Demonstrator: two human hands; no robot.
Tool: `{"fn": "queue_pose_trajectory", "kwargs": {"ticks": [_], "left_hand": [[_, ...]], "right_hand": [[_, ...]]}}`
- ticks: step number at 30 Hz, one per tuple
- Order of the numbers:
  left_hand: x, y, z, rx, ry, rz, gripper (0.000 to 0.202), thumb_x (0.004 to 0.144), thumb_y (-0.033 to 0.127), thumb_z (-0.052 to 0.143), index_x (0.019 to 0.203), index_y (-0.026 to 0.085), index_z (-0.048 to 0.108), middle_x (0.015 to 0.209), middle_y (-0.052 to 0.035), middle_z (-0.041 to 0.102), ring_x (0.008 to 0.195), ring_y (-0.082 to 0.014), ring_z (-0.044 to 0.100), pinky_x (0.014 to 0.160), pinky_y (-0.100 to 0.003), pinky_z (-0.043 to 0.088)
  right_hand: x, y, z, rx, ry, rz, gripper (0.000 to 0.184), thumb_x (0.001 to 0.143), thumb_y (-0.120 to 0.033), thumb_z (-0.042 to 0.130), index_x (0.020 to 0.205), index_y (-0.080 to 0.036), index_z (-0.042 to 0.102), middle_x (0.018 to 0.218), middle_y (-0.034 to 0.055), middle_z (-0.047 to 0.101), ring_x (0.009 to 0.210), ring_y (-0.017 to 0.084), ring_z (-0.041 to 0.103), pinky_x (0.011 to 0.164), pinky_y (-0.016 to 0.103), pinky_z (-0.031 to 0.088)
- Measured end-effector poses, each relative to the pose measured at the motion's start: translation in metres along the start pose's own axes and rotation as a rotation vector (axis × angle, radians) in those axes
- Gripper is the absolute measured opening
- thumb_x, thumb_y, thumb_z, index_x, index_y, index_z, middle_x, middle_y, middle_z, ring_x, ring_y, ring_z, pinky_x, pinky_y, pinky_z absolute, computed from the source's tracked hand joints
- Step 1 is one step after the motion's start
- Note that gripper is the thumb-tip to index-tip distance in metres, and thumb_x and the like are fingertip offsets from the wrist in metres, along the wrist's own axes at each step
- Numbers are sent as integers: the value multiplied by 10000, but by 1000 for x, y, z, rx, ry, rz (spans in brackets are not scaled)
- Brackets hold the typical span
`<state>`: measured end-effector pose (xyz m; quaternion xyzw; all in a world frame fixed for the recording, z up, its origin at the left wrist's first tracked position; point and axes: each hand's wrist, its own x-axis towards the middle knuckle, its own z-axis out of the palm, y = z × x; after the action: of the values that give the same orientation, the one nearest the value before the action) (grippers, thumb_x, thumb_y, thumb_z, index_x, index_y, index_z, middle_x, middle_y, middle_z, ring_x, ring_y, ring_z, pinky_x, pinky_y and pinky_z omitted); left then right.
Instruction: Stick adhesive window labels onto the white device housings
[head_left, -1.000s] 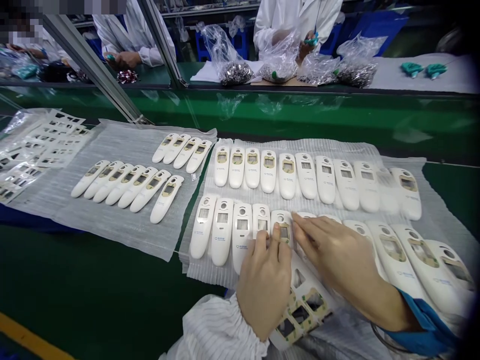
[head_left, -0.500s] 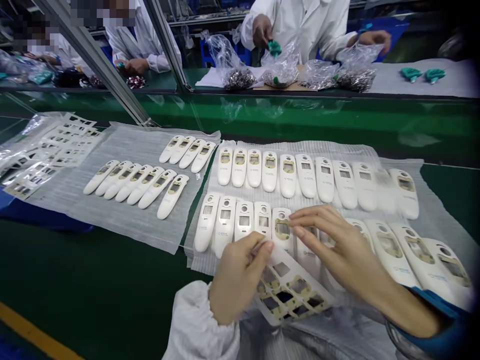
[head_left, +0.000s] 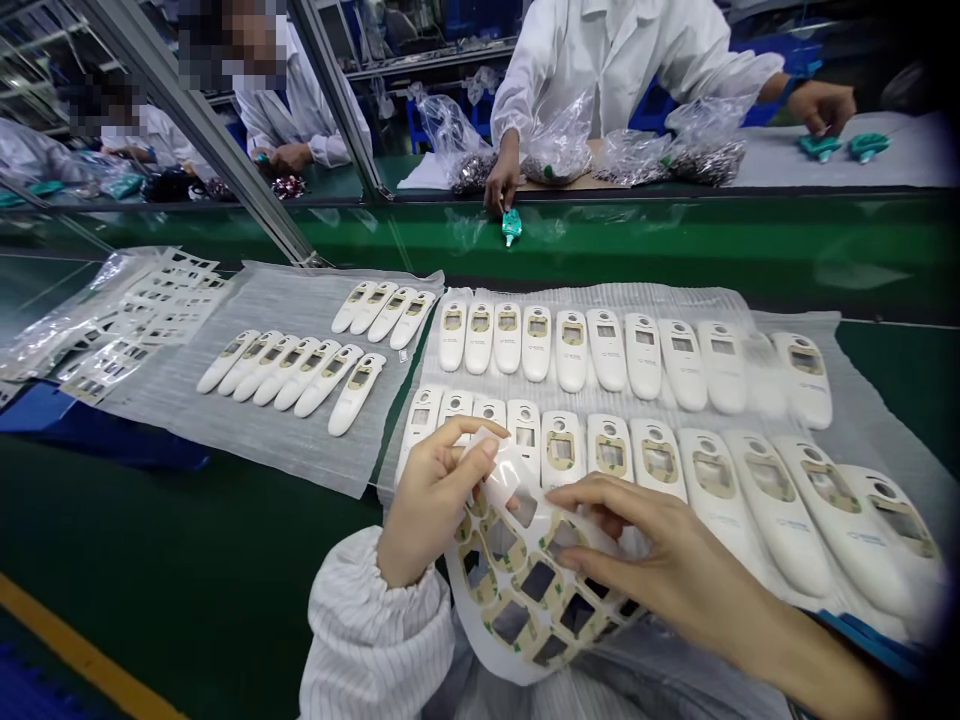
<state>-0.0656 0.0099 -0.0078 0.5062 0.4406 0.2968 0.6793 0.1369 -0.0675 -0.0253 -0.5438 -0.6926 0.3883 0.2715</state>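
- The left fingers (head_left: pixel 471 430) curl together over the top edge of a die-cut backing sheet (head_left: pixel 517 610), with the thumb side pressed against it, so the left hand (head_left: pixel 431 505) pinches the sheet.
- The right fingers (head_left: pixel 592 492) lie slightly apart across the sheet's right side, and the right hand (head_left: pixel 652 565) rests on it; I cannot tell whether they clamp it.
- The sheet bows upward between the hands, just above the lap and overlapping the lower row's near ends. It is white and flexible, with rows of square windows edged in tan adhesive.
- A striped white cleanroom sleeve (head_left: pixel 367 630) gathers at the left wrist.
- Just beyond the fingertips, white plastic housings (head_left: pixel 562 450) lie in two rows on a white mesh foam sheet (head_left: pixel 600 295). In the near row, those to the right show tan frames around their windows, and those behind the left hand show none.
- Further left, more housings (head_left: pixel 300 385) lie on a second mesh sheet (head_left: pixel 262 300), beside a pile of spent die-cut sheets (head_left: pixel 142 315) and a blue tray (head_left: pixel 90 425).
- All of this sits on a green conveyor belt (head_left: pixel 187 500).
- Across the belt, a co-worker's hand (head_left: pixel 501 180) is just above a teal part (head_left: pixel 511 228), near bags of small metal pieces (head_left: pixel 705 160).
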Motion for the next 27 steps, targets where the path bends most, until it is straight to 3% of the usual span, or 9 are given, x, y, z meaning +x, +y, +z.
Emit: {"fn": "queue_pose_trajectory", "kwargs": {"ticks": [3, 7, 11, 17, 24, 27], "left_hand": [[-1, -4, 2, 50, 27, 1, 241, 868, 405, 545, 957, 181, 540, 522, -5, 638, 371, -112, 514, 369, -175, 382], [-2, -9, 9, 116, 98, 17, 226, 868, 408, 547, 929, 190, 557, 426, 56, 501, 328, -69, 382, 334, -149, 261], [-2, -10, 14, 150, 174, 55, 191, 880, 386, 531, 891, 197, 554, 411, 99, 354, 346, -43, 266, 342, -135, 205], [0, -12, 13, 270, 259, 72, 189, 887, 378, 505, 893, 200, 566, 423, 101, 278, 367, -55, 234, 356, -158, 175], [1, -11, 14, 338, 298, 67, 193, 891, 382, 493, 906, 202, 562, 444, 96, 271, 377, -61, 227, 366, -170, 167], [0, -11, 16, 338, 292, 69, 191, 892, 382, 489, 902, 203, 554, 439, 99, 254, 366, -64, 222, 361, -176, 165]], "right_hand": [[0, -1, 5, 120, -22, 73, 173, 860, -356, 599, 1027, -312, 612, 851, -24, 643, 699, 124, 587, 578, 226, 484], [0, -6, 7, 214, -1, 23, 86, 898, -298, 550, 934, -289, 628, 847, -26, 644, 750, 112, 610, 626, 201, 489], [0, -6, 7, 45, 89, -128, 159, 920, -246, 516, 1067, -272, 572, 880, -9, 633, 765, 103, 614, 625, 186, 488], [2, -1, 10, -226, 194, -292, 167, 926, -209, 509, 1091, -223, 538, 851, -6, 660, 724, 110, 629, 601, 207, 482], [5, -3, 8, -310, 238, -329, 144, 907, -151, 510, 1003, -231, 581, 1067, 58, 623, 939, 171, 604, 752, 298, 494], [8, -5, 7, -277, 225, -327, 144, 895, -129, 501, 962, -243, 557, 1016, 50, 628, 932, 188, 584, 760, 346, 484]]}}
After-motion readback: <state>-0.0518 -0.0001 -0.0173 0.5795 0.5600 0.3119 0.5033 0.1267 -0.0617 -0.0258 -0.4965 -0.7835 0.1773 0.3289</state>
